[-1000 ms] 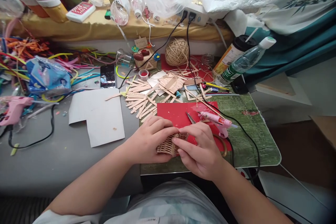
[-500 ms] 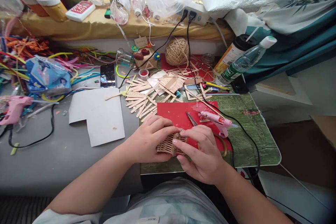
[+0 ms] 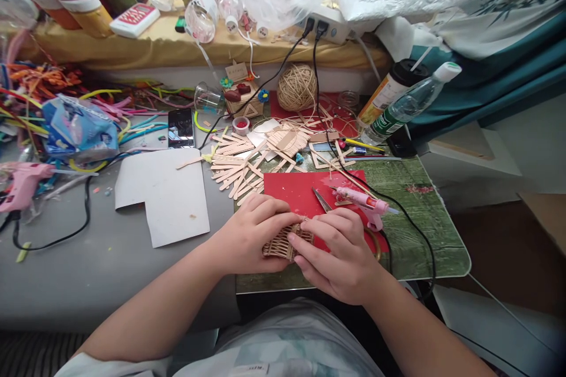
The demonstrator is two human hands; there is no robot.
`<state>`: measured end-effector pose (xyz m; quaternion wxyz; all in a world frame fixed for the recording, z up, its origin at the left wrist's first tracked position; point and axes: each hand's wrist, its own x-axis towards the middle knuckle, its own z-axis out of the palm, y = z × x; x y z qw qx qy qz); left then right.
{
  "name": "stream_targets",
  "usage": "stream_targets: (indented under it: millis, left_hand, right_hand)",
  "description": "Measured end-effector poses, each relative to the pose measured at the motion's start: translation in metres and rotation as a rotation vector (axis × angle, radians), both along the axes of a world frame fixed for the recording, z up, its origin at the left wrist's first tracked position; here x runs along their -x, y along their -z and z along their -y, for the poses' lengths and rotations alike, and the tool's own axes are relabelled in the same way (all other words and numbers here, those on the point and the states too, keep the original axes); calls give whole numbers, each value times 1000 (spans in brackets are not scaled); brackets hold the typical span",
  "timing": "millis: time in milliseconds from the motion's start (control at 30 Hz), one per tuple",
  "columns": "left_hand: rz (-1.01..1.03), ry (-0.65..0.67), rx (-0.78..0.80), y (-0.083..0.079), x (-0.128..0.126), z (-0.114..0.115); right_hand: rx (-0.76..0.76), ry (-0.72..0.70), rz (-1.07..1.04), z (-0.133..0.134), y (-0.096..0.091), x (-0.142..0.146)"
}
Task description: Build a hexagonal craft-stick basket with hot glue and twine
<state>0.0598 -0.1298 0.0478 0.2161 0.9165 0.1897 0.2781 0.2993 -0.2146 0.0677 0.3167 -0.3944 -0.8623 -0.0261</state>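
A small woven twine basket (image 3: pixel 280 245) is held between my hands over the table's front edge. My left hand (image 3: pixel 256 235) is closed round its left side, thumb along the top and fingers beneath. The fingers of my right hand (image 3: pixel 338 253) press on its right side and upper edge, hiding part of the weave. Just beyond lies a red sheet (image 3: pixel 287 188), with scissors (image 3: pixel 322 199) partly covered by my right hand. A pink hot glue gun (image 3: pixel 365 203) rests on the sheet to the right.
Wooden craft sticks (image 3: pixel 239 159) lie heaped behind the red sheet, near a twine ball (image 3: pixel 297 87). Black cords (image 3: pixel 409 224) cross the right side. A water bottle (image 3: pixel 413 103) stands at back right. White card (image 3: pixel 177 200) and a second glue gun (image 3: pixel 26 182) are left.
My right hand has shifted slightly left, its fingers closer in against the basket. My left hand keeps its hold. The view has moved a little.
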Motion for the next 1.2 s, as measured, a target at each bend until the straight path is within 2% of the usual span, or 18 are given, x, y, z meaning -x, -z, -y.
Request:
stream_targets:
  millis: [133, 333, 500, 800, 933, 1067, 1200]
  left_hand:
    - [-1, 1, 13, -1, 0, -1]
    - [-11, 2, 14, -4, 0, -1]
    - [-6, -9, 15, -3, 0, -2]
    - [-9, -3, 0, -4, -1, -1]
    - [-18, 2, 1, -4, 0, -2]
    - [-16, 4, 5, -4, 0, -2]
    - [-11, -1, 2, -4, 1, -2]
  right_hand:
    - [-9, -8, 1, 1, 0, -1]
    - [106, 71, -245, 4, -6, -7]
    - [78, -65, -132, 5, -3, -4]
    - [34, -44, -58, 5, -2, 2]
    - [-42, -15, -216, 10, -4, 0]
    - [9, 78, -392, 9, -8, 0]
    - [135, -29, -431, 8, -9, 0]
